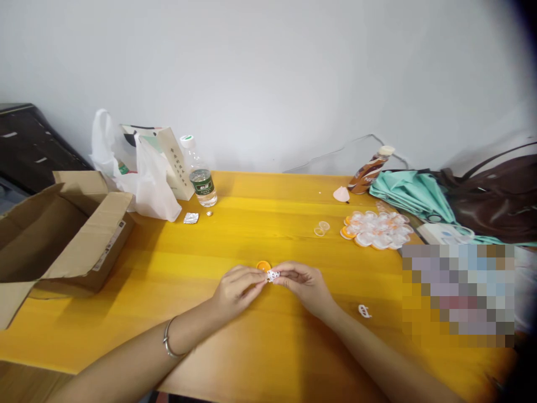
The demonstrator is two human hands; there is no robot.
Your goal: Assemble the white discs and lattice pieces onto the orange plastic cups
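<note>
Between my two hands is a small white piece with dark spots, too small to name more exactly. My left hand pinches its left end between thumb and fingertips. From the other side, my right hand pinches its right end. Just behind the fingertips lies a round orange cap, partly covered by the left fingers. A small white cut-out piece rests on the table to the right of my right wrist.
Clear round capsules with orange parts cluster at right, near two clear lids. An open cardboard box, a white plastic bag and a water bottle stand left. A juice bottle and turquoise umbrella lie back right.
</note>
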